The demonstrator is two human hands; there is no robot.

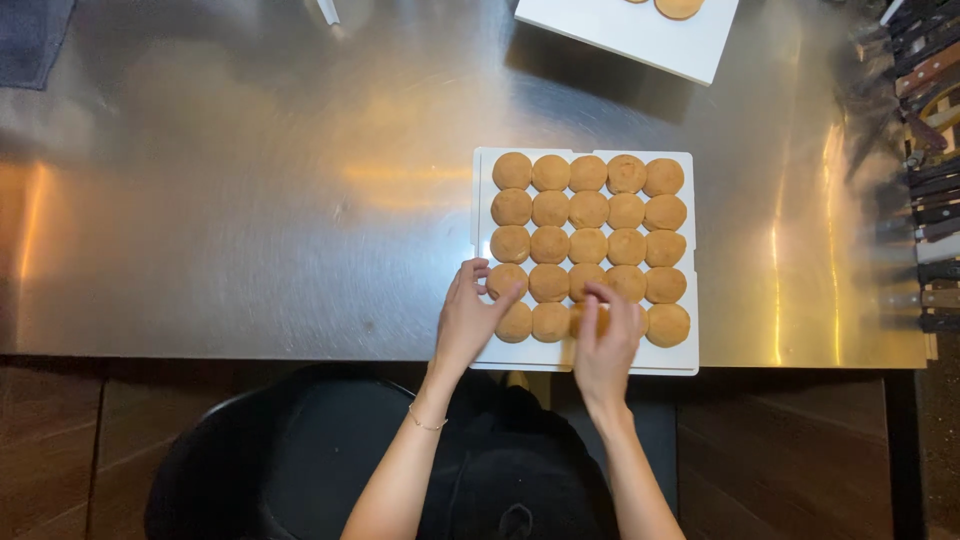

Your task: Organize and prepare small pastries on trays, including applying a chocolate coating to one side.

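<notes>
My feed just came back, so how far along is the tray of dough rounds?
Done: the white tray shows five rows of five dough rounds, with no open gap visible. In hand: the left hand touches the fourth row's end round; the right hand covers two front rounds. Left: a second tray looks mostly bare.

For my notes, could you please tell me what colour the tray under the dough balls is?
White; the tray shows best in the head view.

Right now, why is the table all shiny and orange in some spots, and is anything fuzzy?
In the head view, warm lamp light bounces off the steel table, making orange glare patches beside the white tray and bright streaks at the right; the right hand looks slightly blurred over the dough rounds, the left hand is sharper, and the floor below is dark.
</notes>
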